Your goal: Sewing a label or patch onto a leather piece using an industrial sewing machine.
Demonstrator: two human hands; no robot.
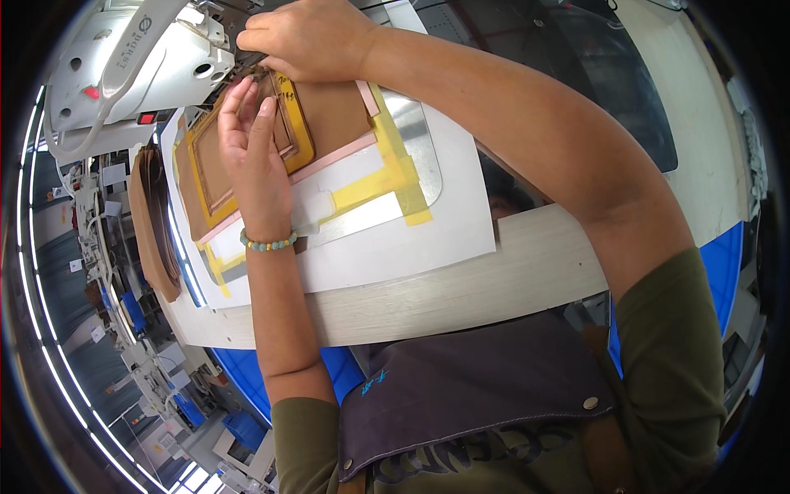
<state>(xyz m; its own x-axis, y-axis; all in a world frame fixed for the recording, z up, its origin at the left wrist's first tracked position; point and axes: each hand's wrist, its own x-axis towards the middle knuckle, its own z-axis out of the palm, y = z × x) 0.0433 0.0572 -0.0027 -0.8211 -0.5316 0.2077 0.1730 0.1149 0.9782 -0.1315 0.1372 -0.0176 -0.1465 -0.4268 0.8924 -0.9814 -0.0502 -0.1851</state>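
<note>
A yellow frame [303, 148] with an open middle lies on brown sheet material [336, 107] under the head of a sewing machine [152, 66]. Over the frame's near part is my left hand [255, 165], a beaded bracelet on its wrist. Its fingers are slightly bent, the thumb stands apart, and I see nothing held in it. My right hand [309, 39] reaches across to the machine head at the frame's far end. Its fingers are curled together there; what they grip, if anything, is hidden. The needle area is hidden too.
Under the brown material lie pink strips [337, 154], a metal plate with yellow tape [395, 177] and a white sheet [461, 222]. Brown pieces [154, 222] hang at the table's left edge. A dark glossy panel [609, 90] lies at the right of the pale table [444, 300].
</note>
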